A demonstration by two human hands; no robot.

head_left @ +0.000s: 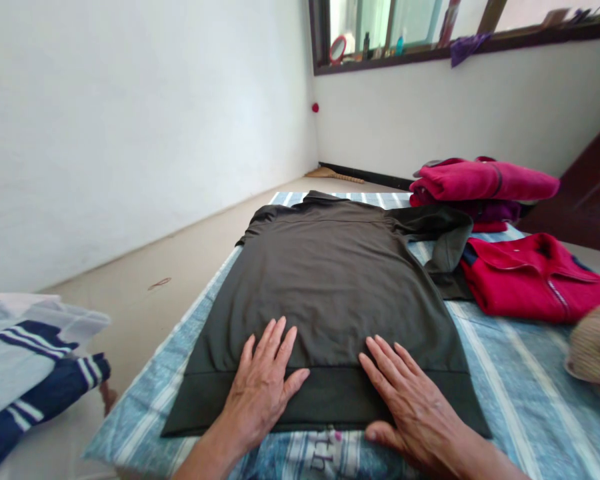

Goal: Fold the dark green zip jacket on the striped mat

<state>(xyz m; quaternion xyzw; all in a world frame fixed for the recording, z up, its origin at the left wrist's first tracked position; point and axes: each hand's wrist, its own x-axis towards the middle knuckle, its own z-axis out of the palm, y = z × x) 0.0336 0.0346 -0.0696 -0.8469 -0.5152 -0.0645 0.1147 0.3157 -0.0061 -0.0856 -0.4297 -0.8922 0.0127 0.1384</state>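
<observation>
White walls (145, 120) rise in the corner of the room, a pale floor (120, 303) runs along their foot, and in comes the big working area: a surface under a blue cloth (510, 393) with white stripes, some printed lettering showing at its near edge. Up high, a dark-framed window (405, 30) carries small items along its sill.

Now the main piece! A dark garment (320, 287), near-black with an olive cast, lies spread across the middle of the surface, its collar by the far edge, its hem close to the near edge. The body lies mostly flat, soft ripples crossing it; a seam runs across below the collar, and a broad band finishes the hem. One sleeve bunches at the left edge; the other bends out to the right.

Toward the far right corner sits a pile of folded clothes (485, 183), bright pink on top, and nearer along the right side, a folded red jacket (540, 277) with a zip.

And the hands: left hand (263, 380) and right hand (413, 397) both rest open, palms down, fingers extended over the hem band, well apart and gripping nothing.
</observation>
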